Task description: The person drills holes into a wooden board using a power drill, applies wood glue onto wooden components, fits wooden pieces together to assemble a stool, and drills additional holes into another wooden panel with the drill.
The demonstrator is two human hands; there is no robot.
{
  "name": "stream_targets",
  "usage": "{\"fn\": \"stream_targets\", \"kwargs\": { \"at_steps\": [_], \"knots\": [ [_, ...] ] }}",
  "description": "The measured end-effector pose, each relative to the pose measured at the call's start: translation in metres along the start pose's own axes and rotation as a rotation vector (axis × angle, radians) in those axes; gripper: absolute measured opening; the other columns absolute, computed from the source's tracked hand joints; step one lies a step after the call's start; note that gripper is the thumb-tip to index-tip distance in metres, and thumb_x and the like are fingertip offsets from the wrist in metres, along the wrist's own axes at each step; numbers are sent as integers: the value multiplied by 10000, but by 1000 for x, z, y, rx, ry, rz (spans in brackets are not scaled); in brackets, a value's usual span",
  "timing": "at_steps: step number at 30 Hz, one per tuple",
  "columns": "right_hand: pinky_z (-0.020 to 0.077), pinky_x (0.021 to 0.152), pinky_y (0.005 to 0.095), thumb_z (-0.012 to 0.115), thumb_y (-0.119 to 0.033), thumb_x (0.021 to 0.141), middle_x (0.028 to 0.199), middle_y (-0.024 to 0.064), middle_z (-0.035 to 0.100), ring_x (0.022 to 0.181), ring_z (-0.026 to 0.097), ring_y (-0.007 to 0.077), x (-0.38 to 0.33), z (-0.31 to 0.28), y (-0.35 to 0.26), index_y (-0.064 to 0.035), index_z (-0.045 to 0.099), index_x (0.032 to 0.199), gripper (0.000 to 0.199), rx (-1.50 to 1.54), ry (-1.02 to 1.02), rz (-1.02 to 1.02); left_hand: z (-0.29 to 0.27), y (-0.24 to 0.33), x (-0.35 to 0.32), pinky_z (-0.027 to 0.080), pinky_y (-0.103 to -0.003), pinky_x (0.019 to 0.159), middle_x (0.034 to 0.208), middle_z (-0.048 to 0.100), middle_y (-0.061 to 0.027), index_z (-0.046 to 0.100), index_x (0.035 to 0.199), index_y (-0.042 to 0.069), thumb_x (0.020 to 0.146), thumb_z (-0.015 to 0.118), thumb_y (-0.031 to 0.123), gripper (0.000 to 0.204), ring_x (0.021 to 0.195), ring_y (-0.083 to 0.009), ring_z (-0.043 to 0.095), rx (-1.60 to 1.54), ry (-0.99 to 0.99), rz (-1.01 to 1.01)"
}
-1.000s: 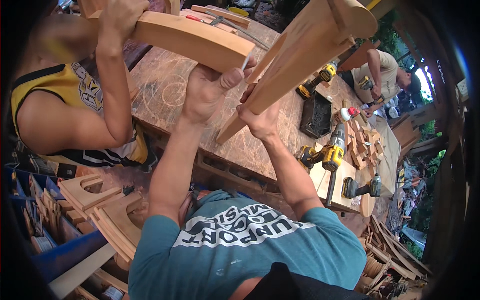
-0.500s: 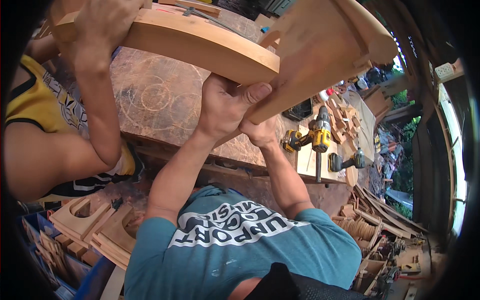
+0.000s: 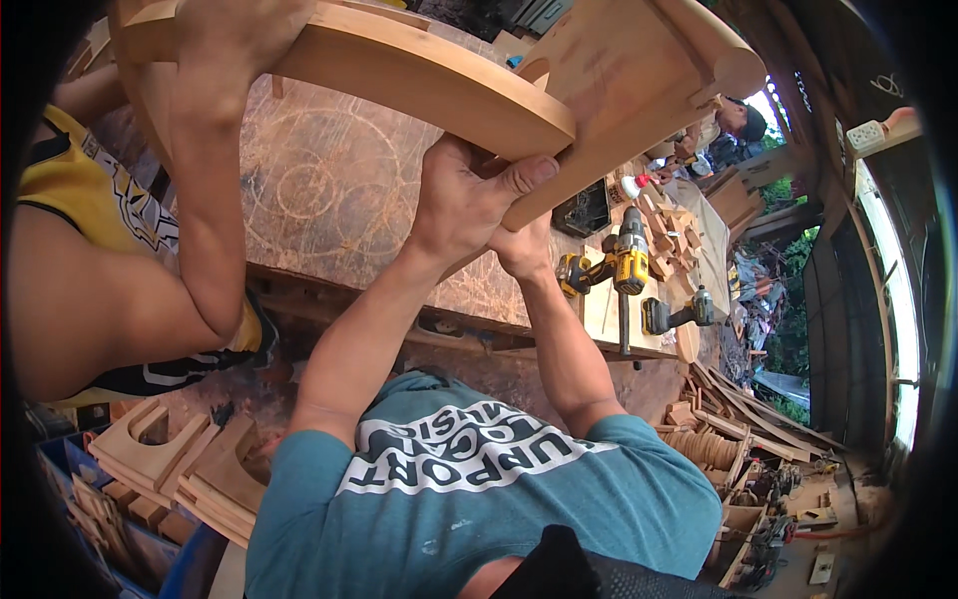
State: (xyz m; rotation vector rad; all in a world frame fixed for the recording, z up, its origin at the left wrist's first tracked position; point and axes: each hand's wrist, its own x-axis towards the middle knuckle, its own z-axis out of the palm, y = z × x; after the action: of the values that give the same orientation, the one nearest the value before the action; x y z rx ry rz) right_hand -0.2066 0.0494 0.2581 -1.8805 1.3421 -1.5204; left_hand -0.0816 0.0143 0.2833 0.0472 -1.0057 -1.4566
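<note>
Raised above the workbench is a light wooden panel [image 3: 639,110] with a rounded bar along its far edge. A curved wooden rail [image 3: 429,85] meets it at the rail's right end. My left hand [image 3: 464,195] is closed at this joint, its thumb across the panel's lower edge and its fingers partly hidden behind the wood. Just below and right, my right hand [image 3: 524,247] grips the panel's lower corner from underneath, most of its fingers out of sight. On the left, a co-worker's hand [image 3: 239,40] holds the rail's other end.
The scratched workbench [image 3: 319,190] carries a yellow-and-black drill [image 3: 631,255], another cordless driver [image 3: 679,311], a black tray [image 3: 584,210] and several wood blocks [image 3: 671,235]. Cut wooden pieces [image 3: 150,444] lie lower left beside a blue crate [image 3: 200,559]. Another person [image 3: 733,120] is at the far right.
The rail's end and the panel have come closer together, the rail shifting right and the panel left. My hands stay at the joint. A person in a cap now shows in the background.
</note>
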Motion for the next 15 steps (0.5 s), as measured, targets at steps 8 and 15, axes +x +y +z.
{"fn": "stream_targets", "kwargs": {
  "at_steps": [8,15],
  "knots": [
    [517,762,362,685,-125,702,980,109,629,883,614,217,-5,-3,3,22,603,1108,440,27,19,42,0,-7,-4,564,-304,892,1102,718,-107,657,1161,-44,870,833,151,392,1024,-167,687,-32,-5,-20],
    [507,770,375,702,-130,726,995,107,614,907,605,222,-5,0,5,16,586,1098,417,6,-13,65,-2,-6,-2,559,-313,891,1101,714,-110,648,1166,-50,868,843,193,432,1010,-162,683,-23,-8,4]
  ]
}}
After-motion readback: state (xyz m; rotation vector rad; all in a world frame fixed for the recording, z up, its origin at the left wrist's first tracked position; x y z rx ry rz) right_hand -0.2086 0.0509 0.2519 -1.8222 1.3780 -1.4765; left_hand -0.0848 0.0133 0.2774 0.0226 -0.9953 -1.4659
